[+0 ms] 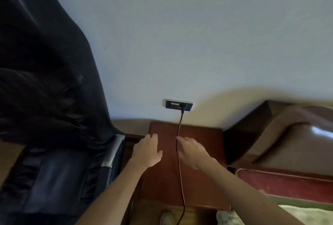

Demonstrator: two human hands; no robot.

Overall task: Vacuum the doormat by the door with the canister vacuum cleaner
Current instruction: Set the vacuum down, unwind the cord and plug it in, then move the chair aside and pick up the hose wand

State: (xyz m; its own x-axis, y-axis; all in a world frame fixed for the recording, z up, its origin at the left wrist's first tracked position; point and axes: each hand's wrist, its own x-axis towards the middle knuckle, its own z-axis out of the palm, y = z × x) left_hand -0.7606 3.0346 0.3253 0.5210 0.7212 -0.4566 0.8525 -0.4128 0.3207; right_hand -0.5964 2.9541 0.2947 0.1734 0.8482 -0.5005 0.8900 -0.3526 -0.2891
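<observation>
The cord (180, 145) hangs straight down from the socket (179, 105), between both hands; the right hand (193, 152) is nearer, fingers spread, both empty.

Both forearms are bare right down to the wrists, with no sleeve in view. The left hand (147, 151) wears no ring, glove or watch. The right hand (193, 152) is likewise bare. Its fingers (182, 141) are blurred, so their nails cannot be made out.
</observation>
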